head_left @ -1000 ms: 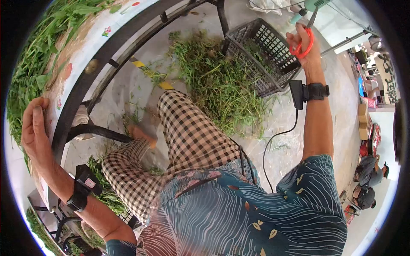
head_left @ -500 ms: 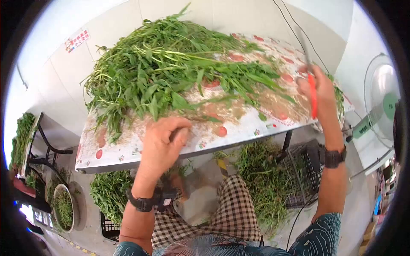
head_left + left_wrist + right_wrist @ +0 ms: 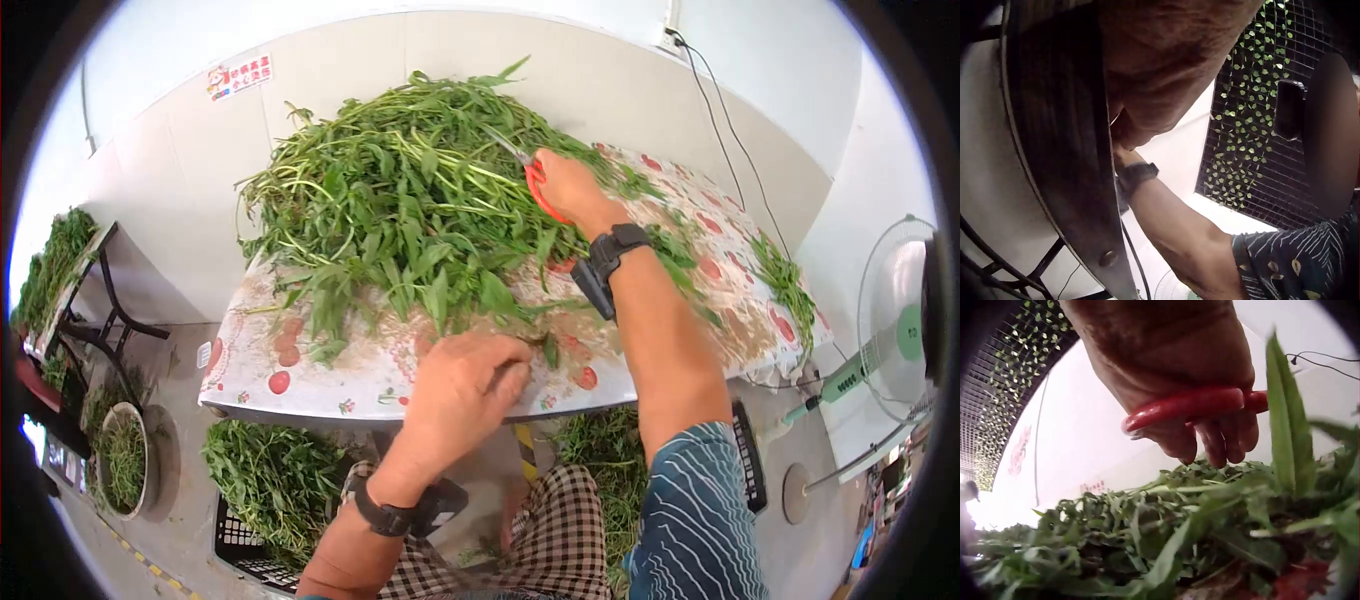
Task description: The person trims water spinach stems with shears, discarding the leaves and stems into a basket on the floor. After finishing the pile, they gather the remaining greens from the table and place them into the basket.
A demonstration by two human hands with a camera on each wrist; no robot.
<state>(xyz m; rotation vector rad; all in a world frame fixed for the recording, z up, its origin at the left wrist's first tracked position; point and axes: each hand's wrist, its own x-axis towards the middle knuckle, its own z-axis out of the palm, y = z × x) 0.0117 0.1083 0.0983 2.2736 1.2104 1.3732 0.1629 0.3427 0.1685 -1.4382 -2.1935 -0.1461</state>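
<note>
Right hand (image 3: 575, 192): gripping red-handled scissors (image 3: 1188, 403), hovering over the right side of the heap; possibly touching leaves, cannot tell.
Left hand (image 3: 465, 385): lying near the front edge of the fruit-print tablecloth (image 3: 310, 390), curling loosely, gripping nothing visible.
Green stems (image 3: 400, 200): lying heaped on the cloth, spilling leaves toward the front.
Stem weight: probably weighing little singly, dragging neighbours where tangling.
Stem stiffness: probably springing slightly along the stalk, flopping at the leaves, bruising under hard squeezing.
Leaf surface: possibly slipping if damp; not showing either way.
Stem hold: judging best by pinching few bare, pale lengths, avoiding leafy tips.
Scissor hold: gripping by red loops, keeping blades clear of skin.
</note>
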